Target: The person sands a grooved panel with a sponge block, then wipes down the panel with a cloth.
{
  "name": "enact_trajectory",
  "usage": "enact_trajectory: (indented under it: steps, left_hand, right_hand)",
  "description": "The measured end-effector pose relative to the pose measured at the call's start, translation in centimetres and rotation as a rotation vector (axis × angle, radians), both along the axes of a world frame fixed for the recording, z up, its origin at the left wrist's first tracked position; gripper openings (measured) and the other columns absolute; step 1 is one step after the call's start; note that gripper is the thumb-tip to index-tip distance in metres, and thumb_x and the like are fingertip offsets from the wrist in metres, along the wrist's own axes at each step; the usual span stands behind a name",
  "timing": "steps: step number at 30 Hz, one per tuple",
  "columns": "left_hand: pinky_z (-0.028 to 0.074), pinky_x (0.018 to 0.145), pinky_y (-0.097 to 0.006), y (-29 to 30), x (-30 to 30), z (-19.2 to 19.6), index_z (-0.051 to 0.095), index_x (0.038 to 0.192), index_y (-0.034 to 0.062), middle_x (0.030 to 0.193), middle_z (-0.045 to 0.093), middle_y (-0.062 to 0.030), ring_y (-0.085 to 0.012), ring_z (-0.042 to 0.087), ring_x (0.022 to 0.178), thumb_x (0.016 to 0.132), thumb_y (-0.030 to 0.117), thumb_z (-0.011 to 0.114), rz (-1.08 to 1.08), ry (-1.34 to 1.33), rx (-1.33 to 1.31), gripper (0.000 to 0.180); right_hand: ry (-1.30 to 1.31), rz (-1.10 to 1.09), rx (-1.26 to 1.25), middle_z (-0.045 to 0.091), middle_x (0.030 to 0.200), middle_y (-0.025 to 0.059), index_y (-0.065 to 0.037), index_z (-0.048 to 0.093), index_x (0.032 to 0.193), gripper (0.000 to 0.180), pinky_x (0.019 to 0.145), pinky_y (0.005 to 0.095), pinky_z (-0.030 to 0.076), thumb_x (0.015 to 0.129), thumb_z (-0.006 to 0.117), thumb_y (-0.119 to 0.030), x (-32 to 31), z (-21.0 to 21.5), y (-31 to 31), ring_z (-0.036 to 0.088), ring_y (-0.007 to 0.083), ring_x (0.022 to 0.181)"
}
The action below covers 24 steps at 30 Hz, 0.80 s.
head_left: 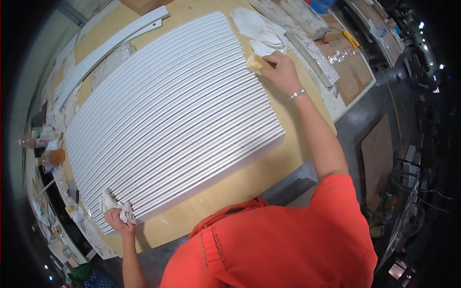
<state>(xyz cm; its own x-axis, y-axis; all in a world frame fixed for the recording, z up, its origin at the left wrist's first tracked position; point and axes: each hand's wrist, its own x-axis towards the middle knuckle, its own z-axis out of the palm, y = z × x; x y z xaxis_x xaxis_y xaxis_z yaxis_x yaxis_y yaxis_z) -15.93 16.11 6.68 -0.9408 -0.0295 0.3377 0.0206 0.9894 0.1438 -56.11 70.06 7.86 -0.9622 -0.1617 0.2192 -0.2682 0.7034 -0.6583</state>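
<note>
A wide row of long white strips (168, 115), laid side by side with narrow dark gaps between them, covers most of the tan-topped table (283, 168). At the strips' right ends my right hand (284, 72) is closed on a pale yellow pad (257, 64), perhaps a sponge or folded sandpaper. The pad touches the strip ends. My left hand (118, 222) grips a crumpled white cloth (127, 212) at the near left corner of the row. Part of that cloth lies over the strip ends there.
Another white cloth (259, 30) lies beyond my right hand. Long white boards (110, 45) rest at the far left. Bottles (52, 157) stand along the left edge. To the right, a yellow-handled tool (351, 39) lies on cardboard (353, 72).
</note>
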Motion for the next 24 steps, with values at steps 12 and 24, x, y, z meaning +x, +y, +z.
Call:
enact_trajectory:
  steps: [12,24]
  left_hand:
    - [0.033,0.079,-0.045,0.0,0.4,-0.4,0.051,0.091,0.0052,0.089,0.048,-0.0131,-0.0332,0.044,0.085,0.068,0.016,0.058,0.014,0.001,0.019,0.026]
    - [0.033,0.078,-0.045,0.0,0.4,-0.4,0.052,0.09,0.006,0.089,0.046,-0.0135,-0.0332,0.043,0.084,0.07,0.021,0.056,0.041,0.004,0.007,0.025]
  right_hand:
    - [0.107,-0.13,-0.107,0.062,0.083,0.0099,-0.001,0.072,0.096,0.033,0.07,0.0305,0.047,0.066,0.072,-0.016,-5.4,0.0,-0.6,0.059,0.0213,0.075]
    - [0.083,-0.027,0.093,0.066,0.087,0.0122,-0.006,0.075,0.094,0.033,0.075,0.0368,0.05,0.065,0.073,-0.023,-9.8,-1.4,-1.4,0.062,0.0288,0.08]
